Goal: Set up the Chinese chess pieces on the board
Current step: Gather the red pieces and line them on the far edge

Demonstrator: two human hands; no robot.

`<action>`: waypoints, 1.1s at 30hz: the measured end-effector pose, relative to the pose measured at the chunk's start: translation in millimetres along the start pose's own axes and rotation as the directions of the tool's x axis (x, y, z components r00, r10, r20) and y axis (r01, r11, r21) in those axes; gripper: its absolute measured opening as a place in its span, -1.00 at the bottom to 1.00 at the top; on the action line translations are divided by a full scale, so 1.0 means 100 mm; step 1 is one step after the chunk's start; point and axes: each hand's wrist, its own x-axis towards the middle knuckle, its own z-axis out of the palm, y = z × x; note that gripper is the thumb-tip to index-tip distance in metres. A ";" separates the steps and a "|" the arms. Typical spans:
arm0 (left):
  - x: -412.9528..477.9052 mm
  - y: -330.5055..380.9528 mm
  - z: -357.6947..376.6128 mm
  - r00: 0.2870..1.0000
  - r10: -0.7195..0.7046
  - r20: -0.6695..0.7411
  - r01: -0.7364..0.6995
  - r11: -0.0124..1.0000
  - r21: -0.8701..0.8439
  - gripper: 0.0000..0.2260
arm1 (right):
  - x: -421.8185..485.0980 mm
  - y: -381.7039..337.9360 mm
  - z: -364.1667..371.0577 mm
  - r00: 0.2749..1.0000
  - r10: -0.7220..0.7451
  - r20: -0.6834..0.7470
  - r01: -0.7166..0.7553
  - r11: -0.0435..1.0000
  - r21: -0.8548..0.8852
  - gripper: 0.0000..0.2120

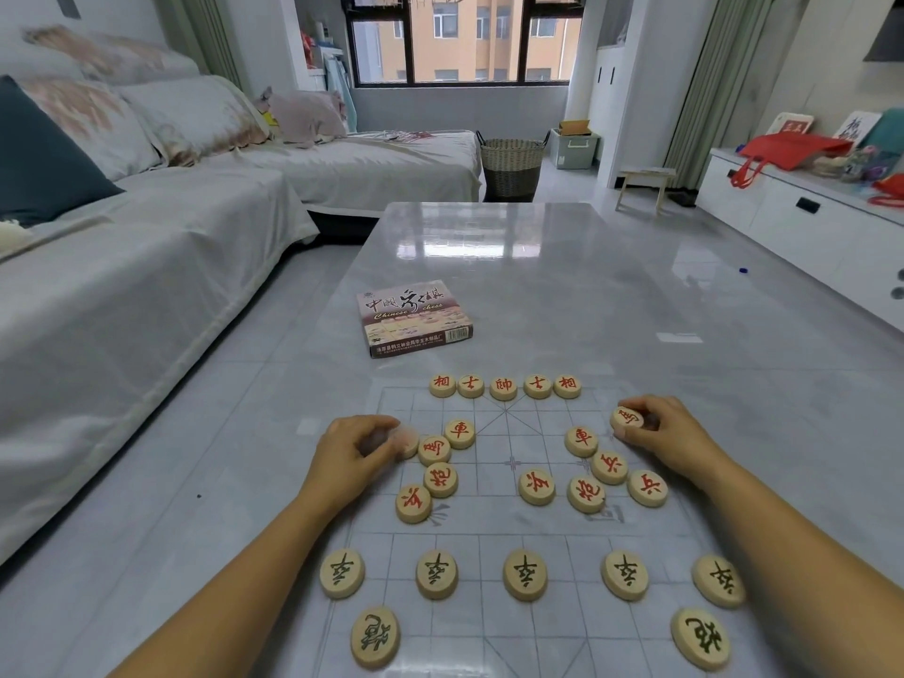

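Note:
A clear plastic chess board (pixel 494 540) with faint grid lines lies on the grey table. Several red-lettered wooden discs stand in a row (pixel 504 388) along its far edge. More red pieces lie loose left (pixel 440 479) and right (pixel 609 467) of the middle. Black-lettered discs form a row (pixel 526 574) near me, with two more below at the left (pixel 375 637) and right (pixel 700 638). My left hand (pixel 359 445) grips a blurred disc (pixel 407 441) at the board's left edge. My right hand (pixel 658 433) pinches a red piece (pixel 627 417) near the far right.
The chess set's box (pixel 413 318) lies on the table beyond the board. A covered sofa (pixel 146 247) runs along the left. A woven basket (pixel 512 163) and a small stool (pixel 643 185) stand past the table's far end, a white cabinet (pixel 802 222) at right.

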 end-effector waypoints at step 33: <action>0.24 0.50 0.15 0.942 -0.112 0.316 -0.031 0.910 0.414 -0.66 | 0.47 -0.14 0.24 0.972 0.009 -0.237 -0.057 0.978 -0.199 -0.59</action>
